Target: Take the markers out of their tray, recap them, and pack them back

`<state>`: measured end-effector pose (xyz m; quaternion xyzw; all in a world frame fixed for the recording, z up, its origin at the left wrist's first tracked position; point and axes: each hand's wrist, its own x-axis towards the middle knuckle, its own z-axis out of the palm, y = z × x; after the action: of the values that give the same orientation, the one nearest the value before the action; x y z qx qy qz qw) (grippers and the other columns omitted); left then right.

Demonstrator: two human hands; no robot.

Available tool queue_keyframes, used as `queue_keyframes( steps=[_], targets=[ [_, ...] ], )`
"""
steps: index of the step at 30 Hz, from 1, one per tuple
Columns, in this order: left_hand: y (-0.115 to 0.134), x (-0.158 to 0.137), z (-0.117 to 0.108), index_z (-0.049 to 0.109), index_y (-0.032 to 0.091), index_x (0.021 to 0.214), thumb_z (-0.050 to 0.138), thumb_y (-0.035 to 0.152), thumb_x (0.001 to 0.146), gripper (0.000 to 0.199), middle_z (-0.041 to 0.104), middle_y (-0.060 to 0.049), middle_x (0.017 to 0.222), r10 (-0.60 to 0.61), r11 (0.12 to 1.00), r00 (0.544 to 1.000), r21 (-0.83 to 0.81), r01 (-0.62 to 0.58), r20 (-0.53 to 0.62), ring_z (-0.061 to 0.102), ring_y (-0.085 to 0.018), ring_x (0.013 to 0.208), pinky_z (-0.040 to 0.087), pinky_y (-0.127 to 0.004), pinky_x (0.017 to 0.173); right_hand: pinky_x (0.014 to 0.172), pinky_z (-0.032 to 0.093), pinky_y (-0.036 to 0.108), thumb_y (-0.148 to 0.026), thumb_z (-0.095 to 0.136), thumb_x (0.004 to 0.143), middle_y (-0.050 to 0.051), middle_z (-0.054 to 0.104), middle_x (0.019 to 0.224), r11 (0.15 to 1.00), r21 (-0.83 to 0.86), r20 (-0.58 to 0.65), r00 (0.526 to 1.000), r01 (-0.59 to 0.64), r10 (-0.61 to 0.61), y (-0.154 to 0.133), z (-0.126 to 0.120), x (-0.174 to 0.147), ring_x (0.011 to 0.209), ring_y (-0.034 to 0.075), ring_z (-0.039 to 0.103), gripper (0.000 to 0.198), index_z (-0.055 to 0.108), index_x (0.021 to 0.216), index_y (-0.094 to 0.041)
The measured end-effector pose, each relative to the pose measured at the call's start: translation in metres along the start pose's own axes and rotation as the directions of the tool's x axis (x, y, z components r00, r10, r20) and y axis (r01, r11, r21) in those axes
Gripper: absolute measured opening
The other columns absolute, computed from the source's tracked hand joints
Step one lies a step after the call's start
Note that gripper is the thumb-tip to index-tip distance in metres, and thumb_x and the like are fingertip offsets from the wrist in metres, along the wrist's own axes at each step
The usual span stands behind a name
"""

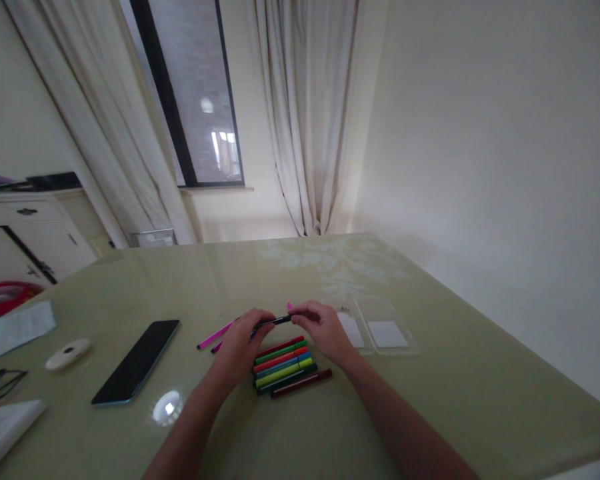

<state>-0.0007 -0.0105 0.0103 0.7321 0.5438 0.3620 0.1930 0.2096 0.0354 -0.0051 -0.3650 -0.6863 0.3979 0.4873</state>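
Observation:
A black marker pen (pixel 282 321) spans the gap between my two hands above the table. My left hand (pixel 243 343) is closed on its left end, thumb and fingers pinching it. At the other end, the fingertips of my right hand (pixel 326 330) pinch it too. Just below lies a row of several coloured markers (pixel 284 365) in red, green, orange, blue and yellow-green, with a dark red marker (pixel 301 385) nearest me. Pink markers (pixel 214 335) lie left of my left hand, which partly covers them. A pink tip (pixel 289 307) shows beside my right fingers.
Right of my right hand lies an opened clear plastic case (pixel 410 340) with white cards (pixel 387 334). To the left are a black phone (pixel 137 363), a white oval object (pixel 69 354), eyeglasses (pixel 3 383) and a white block-like object (pixel 7 430). A wall borders the table's right side.

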Motion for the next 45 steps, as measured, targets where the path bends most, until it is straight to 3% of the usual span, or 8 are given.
queue_keyframes(
  steps=[12,16,20,25,30,35,42,45],
  targets=[
    [0.006,0.002,0.006,0.075,0.023,0.096,0.058,0.039,0.091,0.024,0.078,-0.004,0.092,-0.078,0.994,0.996,-0.077,0.074,-0.047,0.068,-0.022,0.084,0.051,-0.032,0.078,0.072,0.056,0.032,-0.038,0.075,0.082,0.002,0.075,0.072,0.986,0.138,0.037,0.996,-0.088,0.084,-0.001,0.001,0.000,0.071,0.020,0.071,0.019,0.078,0.086,-0.020],
    [0.001,0.000,0.006,0.074,0.023,0.097,0.056,0.038,0.094,0.023,0.077,-0.004,0.093,-0.057,0.998,0.995,0.032,0.054,0.085,0.069,-0.021,0.085,0.049,-0.031,0.077,0.076,0.053,0.032,-0.039,0.060,0.097,0.005,0.077,0.085,0.979,-0.203,0.065,0.997,-0.030,0.044,0.005,0.004,0.004,0.080,0.021,0.070,0.026,0.077,0.092,-0.019],
    [-0.003,-0.003,0.009,0.074,0.023,0.092,0.061,0.036,0.091,0.019,0.075,-0.004,0.092,-0.054,0.991,0.973,0.130,0.025,0.226,0.068,-0.021,0.087,0.048,-0.030,0.077,0.096,0.043,0.036,-0.023,0.047,0.104,0.009,0.074,0.117,0.704,-0.696,0.153,0.987,0.142,-0.048,0.013,0.012,0.005,0.109,0.022,0.063,0.028,0.070,0.120,-0.022],
    [-0.016,0.000,-0.001,0.075,0.022,0.094,0.055,0.037,0.095,0.025,0.075,-0.005,0.096,-0.100,0.973,0.980,0.221,0.060,0.174,0.067,-0.022,0.091,0.048,-0.031,0.081,0.096,0.038,0.039,-0.021,0.049,0.103,0.008,0.073,0.117,0.506,-0.837,0.232,0.973,0.207,-0.013,0.017,0.017,0.004,0.112,0.024,0.057,0.026,0.067,0.121,-0.023],
    [-0.044,-0.005,-0.031,0.073,0.020,0.107,0.043,0.030,0.099,0.032,0.072,-0.013,0.113,-0.332,0.702,0.924,0.605,0.377,-0.191,0.066,-0.030,0.107,0.048,-0.038,0.090,0.090,0.038,0.037,-0.023,0.055,0.100,0.009,0.072,0.104,0.452,-0.876,0.210,0.977,0.169,0.043,0.013,0.015,0.005,0.104,0.025,0.059,0.017,0.072,0.096,-0.020],
    [-0.055,-0.011,-0.041,0.072,0.020,0.104,0.041,0.028,0.100,0.032,0.072,-0.014,0.112,-0.463,0.555,0.869,0.708,0.437,-0.174,0.067,-0.033,0.109,0.050,-0.040,0.085,0.089,0.037,0.033,-0.015,0.054,0.099,0.008,0.072,0.106,0.482,-0.873,0.139,0.986,0.077,0.095,0.013,0.013,0.006,0.103,0.023,0.061,0.018,0.070,0.106,-0.020],
    [-0.051,0.001,-0.023,0.062,0.023,0.104,0.042,0.033,0.101,0.023,0.075,-0.008,0.108,-0.294,0.806,0.938,0.480,0.347,-0.184,0.070,-0.027,0.100,0.049,-0.039,0.087,0.088,0.040,0.035,-0.021,0.060,0.097,0.010,0.076,0.102,0.515,-0.857,0.052,0.989,-0.026,0.136,0.013,0.013,0.004,0.101,0.026,0.063,0.013,0.071,0.104,-0.020],
    [-0.049,0.003,-0.010,0.060,0.023,0.103,0.044,0.037,0.100,0.021,0.074,-0.007,0.104,-0.157,0.940,0.975,0.279,0.196,-0.155,0.070,-0.025,0.095,0.051,-0.036,0.085,0.090,0.042,0.035,-0.019,0.062,0.095,0.010,0.075,0.102,0.651,-0.759,0.021,0.997,-0.030,0.071,0.015,0.011,0.005,0.101,0.025,0.063,0.011,0.071,0.101,-0.018]
  ],
)
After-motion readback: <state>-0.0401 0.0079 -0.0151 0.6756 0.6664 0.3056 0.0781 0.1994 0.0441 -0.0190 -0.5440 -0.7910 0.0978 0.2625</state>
